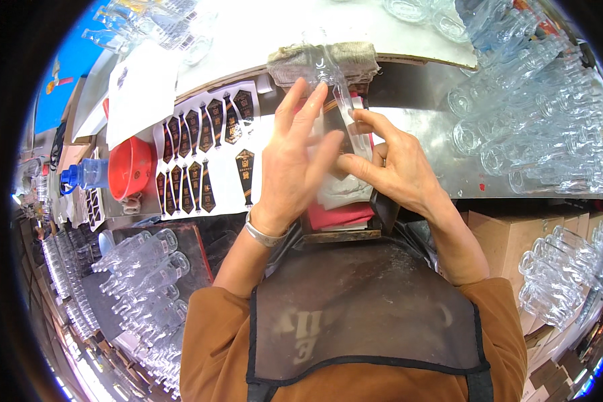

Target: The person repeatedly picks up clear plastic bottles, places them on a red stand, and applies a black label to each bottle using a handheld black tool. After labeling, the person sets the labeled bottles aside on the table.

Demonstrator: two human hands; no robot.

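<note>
A clear glass bottle point(325, 65) lies in front of me, its far end over a rolled grey cloth point(360, 59). On its body a dark label point(333, 120) shows partly between my hands. My left hand point(285, 167) hovers over or touches the bottle's left side, fingers stretched out and thumb blurred; contact is hard to judge. Thumb and bent fingers of my right hand point(405, 164) grip the bottle's right side. Left of the hands lies a white sheet of dark tie-shaped labels point(214, 184). Below the bottle are a white cloth point(342, 194) and a red cloth point(340, 216).
A red bowl point(130, 167) and a blue-capped clear jug point(92, 174) stand at left. Many glass bottles point(147, 268) fill the lower left, with more bottles point(536, 114) at right. Cardboard boxes point(506, 241) sit at lower right. A white paper point(141, 90) lies far left.
</note>
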